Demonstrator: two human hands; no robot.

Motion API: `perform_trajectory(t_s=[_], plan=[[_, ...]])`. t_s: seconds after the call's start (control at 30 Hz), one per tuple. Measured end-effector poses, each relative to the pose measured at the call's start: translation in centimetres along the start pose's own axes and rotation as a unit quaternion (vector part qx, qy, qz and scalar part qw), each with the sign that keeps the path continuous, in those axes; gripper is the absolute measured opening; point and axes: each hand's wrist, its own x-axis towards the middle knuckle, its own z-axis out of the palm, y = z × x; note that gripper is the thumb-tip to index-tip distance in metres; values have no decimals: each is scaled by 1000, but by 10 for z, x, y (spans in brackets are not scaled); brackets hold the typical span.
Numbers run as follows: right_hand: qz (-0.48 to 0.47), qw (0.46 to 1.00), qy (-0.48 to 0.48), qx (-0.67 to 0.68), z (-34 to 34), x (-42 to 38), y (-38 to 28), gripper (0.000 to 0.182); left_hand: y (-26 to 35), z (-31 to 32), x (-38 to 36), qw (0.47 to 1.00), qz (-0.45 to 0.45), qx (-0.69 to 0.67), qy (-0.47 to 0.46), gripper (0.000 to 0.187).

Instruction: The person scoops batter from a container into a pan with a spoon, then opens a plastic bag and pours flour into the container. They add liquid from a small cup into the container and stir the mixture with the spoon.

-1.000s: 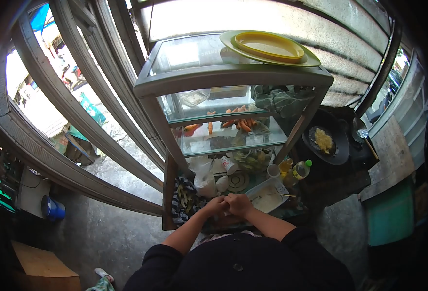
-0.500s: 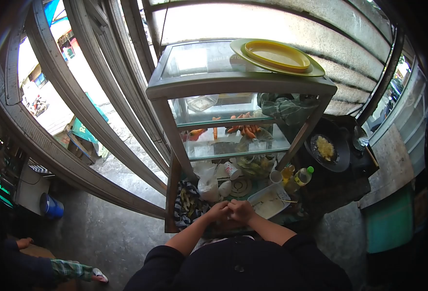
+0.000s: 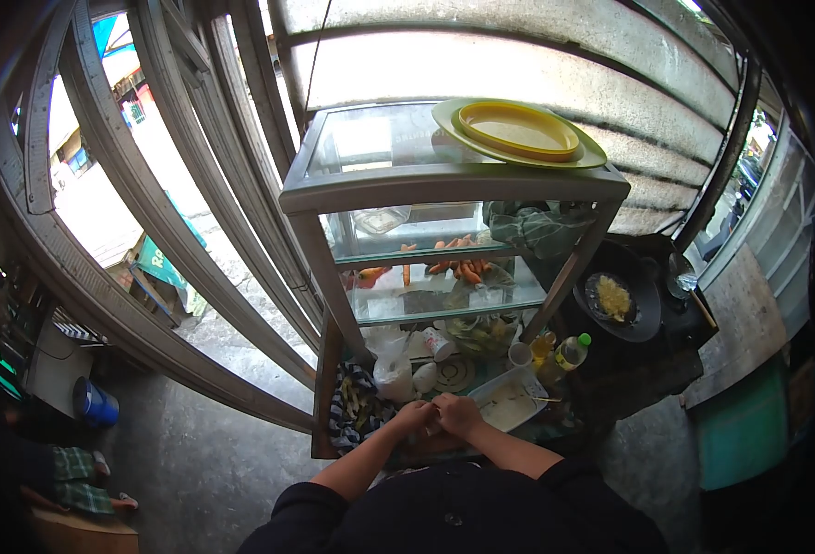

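My left hand (image 3: 414, 418) and my right hand (image 3: 457, 415) meet at the front edge of the counter. Fingers of both are curled in and pressed together; whatever lies between them is hidden. Just right of them is a white plastic tub (image 3: 522, 374) of pale, batter-like mix, a utensil handle over its side. Beyond my hands are a plastic bag (image 3: 392, 374) with white contents and a printed cup (image 3: 438, 344) lying tilted. Left of my left hand is a checked cloth (image 3: 341, 427) with greenish pieces on it.
A glass cabinet (image 3: 454, 182) holds orange food pieces (image 3: 467, 269); yellow-green plates (image 3: 518, 126) rest on top. To the right, food (image 3: 613, 297) fries in a dark wok (image 3: 646, 319), near a green-capped bottle (image 3: 569, 355). A blue bucket (image 3: 96, 403) and another person's plaid-clothed leg (image 3: 84, 497) are at left.
The view has tilted slightly, so the cabinet and counter appear lower. My hands stay together at the counter's edge. At lower left, the other person's legs have shifted.
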Motion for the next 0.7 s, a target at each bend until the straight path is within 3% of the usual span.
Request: perform_trajectory(t_s=[0.07,0.2,0.27,0.6,0.7], plan=[[-18,1000,-10,-3,-1,3,1,16,10,-3,-7,998,-39,16,-39,36],[-19,999,-47,-18,-6,10,0,18,13,-10,-12,999,-24,2,-44,35],[-54,997,-48,-7,-6,12,0,17,18,-13,-19,983,55,175,7,34],[-104,993,-51,34,1,-2,3,22,35,-15,-34,987,13,158,10,39],[-112,992,-49,43,1,-5,5,22,24,-13,-28,984,56,166,17,37]])
